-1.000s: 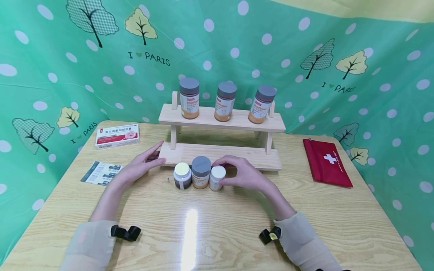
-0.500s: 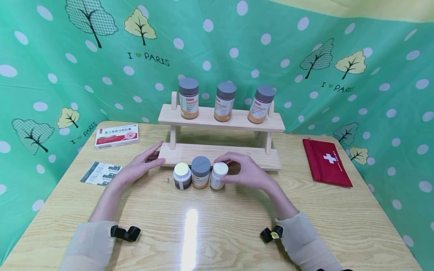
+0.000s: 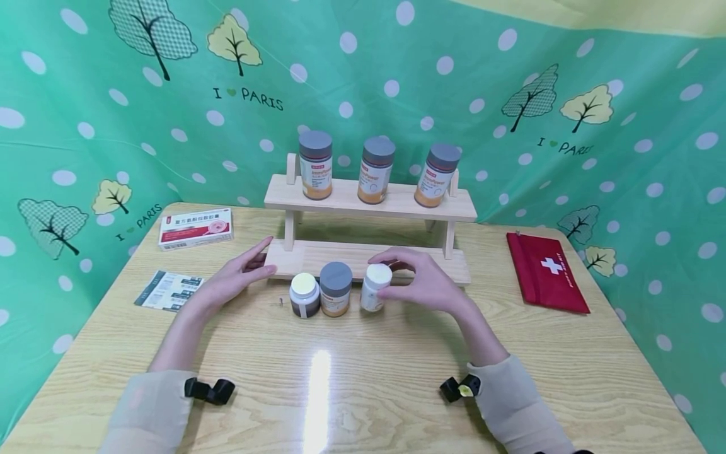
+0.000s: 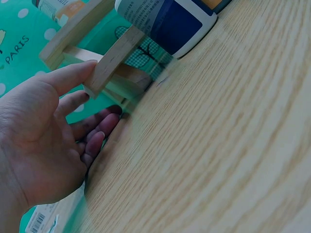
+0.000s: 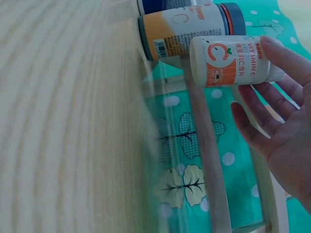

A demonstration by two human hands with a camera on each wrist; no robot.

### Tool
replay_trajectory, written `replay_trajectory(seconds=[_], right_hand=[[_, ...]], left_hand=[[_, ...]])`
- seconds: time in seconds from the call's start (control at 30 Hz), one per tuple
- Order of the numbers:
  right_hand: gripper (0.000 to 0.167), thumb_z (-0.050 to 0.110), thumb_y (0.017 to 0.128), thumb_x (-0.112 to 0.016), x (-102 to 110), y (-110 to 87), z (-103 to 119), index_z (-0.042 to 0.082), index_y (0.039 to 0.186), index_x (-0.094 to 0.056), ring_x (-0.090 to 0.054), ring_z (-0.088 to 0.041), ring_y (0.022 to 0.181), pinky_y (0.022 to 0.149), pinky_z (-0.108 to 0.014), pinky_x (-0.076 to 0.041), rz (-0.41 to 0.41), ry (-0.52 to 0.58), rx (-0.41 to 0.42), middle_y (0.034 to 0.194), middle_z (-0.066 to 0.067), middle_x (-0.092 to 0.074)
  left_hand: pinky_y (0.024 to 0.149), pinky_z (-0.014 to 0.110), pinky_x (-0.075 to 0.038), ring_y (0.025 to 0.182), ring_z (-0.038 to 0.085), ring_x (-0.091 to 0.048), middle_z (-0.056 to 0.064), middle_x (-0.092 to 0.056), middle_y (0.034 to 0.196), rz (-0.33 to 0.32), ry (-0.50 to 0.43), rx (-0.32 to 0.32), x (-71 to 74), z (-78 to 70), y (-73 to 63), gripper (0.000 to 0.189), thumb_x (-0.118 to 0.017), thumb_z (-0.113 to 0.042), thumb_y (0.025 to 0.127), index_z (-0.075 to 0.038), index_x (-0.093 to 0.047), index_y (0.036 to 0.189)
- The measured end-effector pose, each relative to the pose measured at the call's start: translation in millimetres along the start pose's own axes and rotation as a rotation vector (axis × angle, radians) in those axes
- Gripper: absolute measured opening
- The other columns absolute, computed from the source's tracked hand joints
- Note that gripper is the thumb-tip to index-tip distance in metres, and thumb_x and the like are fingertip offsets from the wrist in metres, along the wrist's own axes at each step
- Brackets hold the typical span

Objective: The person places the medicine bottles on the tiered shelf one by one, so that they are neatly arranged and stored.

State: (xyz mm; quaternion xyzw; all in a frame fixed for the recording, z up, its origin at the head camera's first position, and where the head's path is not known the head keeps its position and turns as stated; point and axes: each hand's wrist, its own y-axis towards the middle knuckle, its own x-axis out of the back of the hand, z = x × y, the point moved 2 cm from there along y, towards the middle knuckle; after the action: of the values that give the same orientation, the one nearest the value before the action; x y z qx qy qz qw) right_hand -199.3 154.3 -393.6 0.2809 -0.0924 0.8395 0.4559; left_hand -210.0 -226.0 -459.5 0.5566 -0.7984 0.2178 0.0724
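Note:
My right hand (image 3: 428, 280) pinches a small white vitamin C bottle (image 5: 231, 63) by its lid end between thumb and fingers. In the right wrist view the bottle's base stands clear of the tabletop. To its left on the table are a grey-capped supplement jar (image 3: 336, 291) and a white bottle with a dark label and pale yellow lid (image 3: 305, 295). My left hand (image 3: 238, 280) rests at the left end of a two-tier wooden shelf (image 3: 317, 253). In the left wrist view its thumb touches the board's end, and the other fingers lie loosely bent near it.
Three grey-capped jars, including a middle jar (image 3: 375, 171), stand on the upper tier. A medicine box (image 3: 196, 228) and a blister pack (image 3: 169, 291) lie at the left. A red first-aid pouch (image 3: 547, 272) lies at the right. Behind hangs a green curtain (image 3: 363, 75).
My right hand has drawn the white bottle up and rightward, away from the grey-capped jar, so a gap now shows between them. The left hand stays at the shelf's end.

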Motion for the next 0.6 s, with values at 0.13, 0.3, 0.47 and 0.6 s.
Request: replay_trajectory(seconds=[0.13, 0.3, 0.47, 0.6], right_hand=[[0.051, 0.020, 0.083, -0.088, 8, -1.7, 1, 0.020, 0.130, -0.069, -0.064, -0.018, 0.112, 0.105, -0.051, -0.053, -0.017, -0.007, 0.012, 0.123, 0.002, -0.072], [0.050, 0.020, 0.083, -0.087, 18, -4.3, -1, 0.021, 0.130, -0.069, -0.063, -0.018, 0.111, 0.107, -0.051, -0.051, -0.044, -0.007, 0.000, 0.123, 0.002, -0.071], [0.050, 0.019, 0.083, -0.087, 28, -7.2, -2, 0.020, 0.130, -0.069, -0.063, -0.020, 0.113, 0.108, -0.053, -0.050, -0.072, -0.001, 0.001, 0.124, 0.001, -0.071], [0.050, 0.017, 0.083, -0.087, 36, -9.3, -5, 0.019, 0.129, -0.068, -0.062, -0.020, 0.112, 0.109, -0.050, -0.049, -0.092, 0.000, -0.013, 0.124, 0.000, -0.070]], left_hand=[[0.123, 0.071, -0.016, 0.155, 0.045, -0.023, 0.023, -0.023, 0.169, 0.000, 0.001, 0.004, 0.2, 0.2, 0.0, 0.083, -0.060, -0.051, 0.101, -0.040, -0.009, 0.165], [0.124, 0.071, -0.015, 0.156, 0.046, -0.021, 0.023, -0.021, 0.170, 0.000, 0.001, 0.005, 0.0, 0.4, 0.1, 0.083, -0.060, -0.051, 0.101, -0.040, -0.010, 0.165], [0.124, 0.071, -0.014, 0.156, 0.046, -0.020, 0.023, -0.021, 0.170, 0.001, -0.002, 0.003, 0.1, 0.3, 0.4, 0.083, -0.060, -0.051, 0.101, -0.039, -0.010, 0.165], [0.124, 0.071, -0.014, 0.156, 0.046, -0.021, 0.023, -0.021, 0.170, 0.001, 0.000, 0.001, 0.0, 0.3, 0.2, 0.082, -0.060, -0.051, 0.101, -0.039, -0.010, 0.165]])
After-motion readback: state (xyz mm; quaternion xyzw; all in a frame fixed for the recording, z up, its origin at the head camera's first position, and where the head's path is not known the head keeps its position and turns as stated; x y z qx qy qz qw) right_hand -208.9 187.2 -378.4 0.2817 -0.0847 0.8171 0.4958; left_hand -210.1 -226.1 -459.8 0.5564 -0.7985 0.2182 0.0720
